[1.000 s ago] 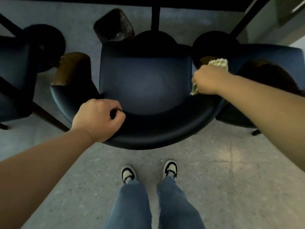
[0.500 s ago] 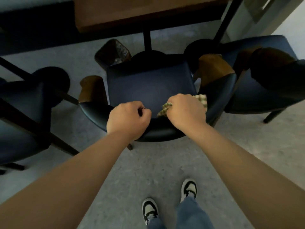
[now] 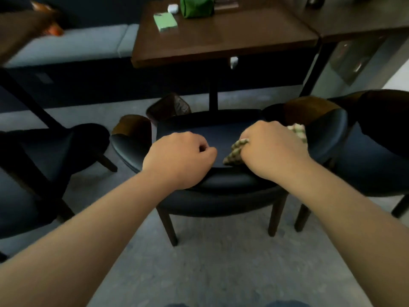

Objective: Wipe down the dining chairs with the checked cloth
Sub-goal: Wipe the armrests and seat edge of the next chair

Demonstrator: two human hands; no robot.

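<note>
Cloth (image 3: 236,151) mostly hidden under right hand (image 3: 272,149)

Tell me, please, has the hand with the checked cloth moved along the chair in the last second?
Yes. The right hand with the checked cloth slid from the chair's right armrest toward the back's middle, near the left hand.

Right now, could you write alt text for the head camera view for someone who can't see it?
A person's right hand grips a checked cloth against the curved back of a dark dining chair, while the left hand holds that back beside it. Beyond stands a wooden table.
</note>
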